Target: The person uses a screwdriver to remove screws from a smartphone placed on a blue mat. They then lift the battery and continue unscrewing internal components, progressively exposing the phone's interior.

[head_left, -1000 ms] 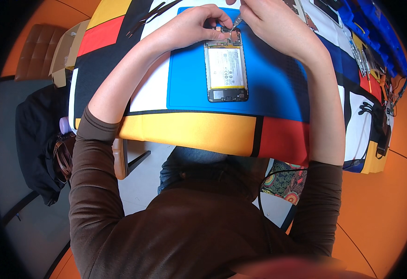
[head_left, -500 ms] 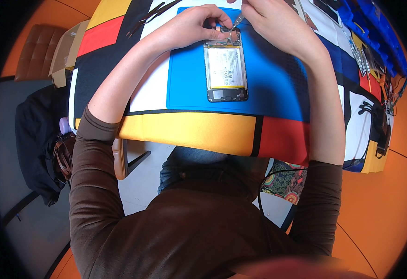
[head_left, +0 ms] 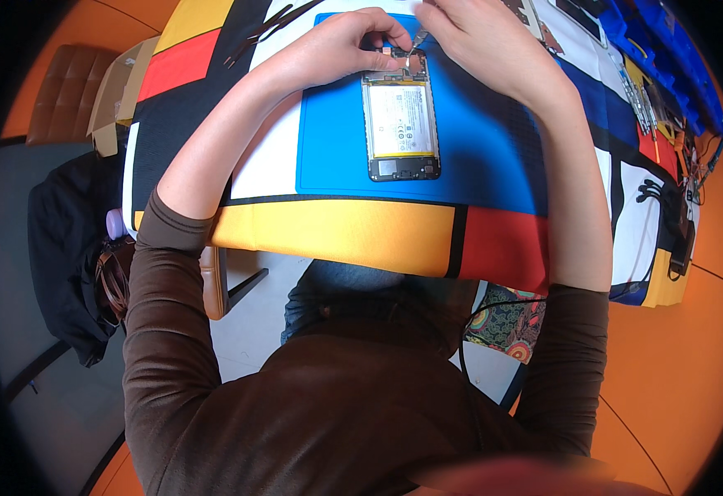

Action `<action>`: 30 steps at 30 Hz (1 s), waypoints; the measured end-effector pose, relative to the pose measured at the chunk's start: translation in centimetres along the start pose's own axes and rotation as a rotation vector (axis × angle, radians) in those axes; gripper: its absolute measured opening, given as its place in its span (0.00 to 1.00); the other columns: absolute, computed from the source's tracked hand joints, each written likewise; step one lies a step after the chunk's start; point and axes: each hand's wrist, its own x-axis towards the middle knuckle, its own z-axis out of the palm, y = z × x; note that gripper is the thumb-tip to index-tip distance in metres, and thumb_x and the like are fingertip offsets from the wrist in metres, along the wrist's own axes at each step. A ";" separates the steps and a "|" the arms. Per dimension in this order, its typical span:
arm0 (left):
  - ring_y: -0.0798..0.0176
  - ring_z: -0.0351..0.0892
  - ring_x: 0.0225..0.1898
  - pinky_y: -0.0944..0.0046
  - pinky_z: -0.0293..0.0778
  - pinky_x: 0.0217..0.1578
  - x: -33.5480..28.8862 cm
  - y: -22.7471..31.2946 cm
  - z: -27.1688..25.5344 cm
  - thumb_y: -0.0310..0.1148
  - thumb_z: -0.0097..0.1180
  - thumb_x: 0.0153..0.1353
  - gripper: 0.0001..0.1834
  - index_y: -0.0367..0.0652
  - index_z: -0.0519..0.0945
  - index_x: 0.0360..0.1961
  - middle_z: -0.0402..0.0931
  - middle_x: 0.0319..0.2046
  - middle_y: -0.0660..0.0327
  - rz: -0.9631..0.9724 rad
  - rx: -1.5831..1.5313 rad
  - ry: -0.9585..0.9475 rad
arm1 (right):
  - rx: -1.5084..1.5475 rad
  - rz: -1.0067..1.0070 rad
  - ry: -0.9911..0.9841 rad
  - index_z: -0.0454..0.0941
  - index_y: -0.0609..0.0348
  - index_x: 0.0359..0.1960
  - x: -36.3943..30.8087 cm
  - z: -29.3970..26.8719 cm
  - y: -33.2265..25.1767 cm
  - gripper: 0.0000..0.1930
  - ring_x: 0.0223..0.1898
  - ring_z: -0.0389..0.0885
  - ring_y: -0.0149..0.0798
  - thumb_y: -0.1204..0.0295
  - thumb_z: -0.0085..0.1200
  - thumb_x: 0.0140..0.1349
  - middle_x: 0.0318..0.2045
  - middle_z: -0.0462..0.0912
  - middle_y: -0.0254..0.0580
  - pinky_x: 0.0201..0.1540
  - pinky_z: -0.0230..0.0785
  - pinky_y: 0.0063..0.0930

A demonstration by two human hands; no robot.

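A smartphone (head_left: pixel 403 124) with its back cover off lies on a blue mat (head_left: pixel 337 165), its battery and circuit board showing. At its far left corner is my left hand (head_left: pixel 361 40). The thumb presses on the board's edge and the bent index finger reaches over the top, so the hand grips the phone there. From the right comes my right hand (head_left: pixel 481 41), fingers closed around a slim silver screwdriver (head_left: pixel 419 38). Its thin tip points down at the upper part of the board; most of the handle is hidden by the hand.
Dark tweezers (head_left: pixel 275 21) lie at the far left of the patterned tablecloth (head_left: pixel 337 231). Several slim metal tools (head_left: pixel 638 99) and blue bins (head_left: pixel 655 58) stand at the right. A cardboard box (head_left: pixel 122 91) and a brown chair (head_left: pixel 64 91) are beyond the left edge.
My right hand has shifted slightly and turned around the screwdriver, whose tip stays over the top of the board. The left hand and the phone look unmoved.
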 end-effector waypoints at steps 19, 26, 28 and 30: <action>0.65 0.79 0.44 0.63 0.74 0.48 0.0 0.1 -0.1 0.36 0.68 0.64 0.16 0.44 0.81 0.50 0.82 0.40 0.62 -0.044 0.017 -0.011 | -0.010 0.064 -0.071 0.75 0.63 0.49 0.3 -0.4 0.2 0.11 0.48 0.80 0.59 0.69 0.45 0.74 0.42 0.81 0.59 0.56 0.70 0.46; 0.65 0.79 0.45 0.63 0.74 0.49 -0.1 0.2 -0.2 0.35 0.67 0.65 0.14 0.45 0.81 0.49 0.82 0.41 0.62 -0.029 0.013 -0.019 | 0.142 -0.040 0.028 0.75 0.63 0.48 0.2 0.3 0.0 0.11 0.48 0.81 0.58 0.69 0.45 0.74 0.40 0.82 0.59 0.55 0.71 0.46; 0.65 0.79 0.45 0.63 0.74 0.49 0.0 0.1 -0.2 0.34 0.67 0.65 0.14 0.44 0.81 0.49 0.82 0.40 0.62 0.029 0.001 -0.023 | 0.103 -0.003 0.015 0.75 0.63 0.49 0.3 0.3 0.0 0.12 0.48 0.81 0.58 0.68 0.45 0.74 0.42 0.82 0.58 0.55 0.71 0.46; 0.65 0.79 0.44 0.63 0.74 0.49 0.1 0.1 -0.2 0.33 0.66 0.65 0.14 0.44 0.81 0.50 0.82 0.40 0.62 0.015 -0.043 -0.026 | 0.065 0.121 -0.086 0.75 0.63 0.50 0.3 -0.1 0.1 0.12 0.49 0.80 0.58 0.67 0.45 0.75 0.44 0.82 0.57 0.56 0.70 0.45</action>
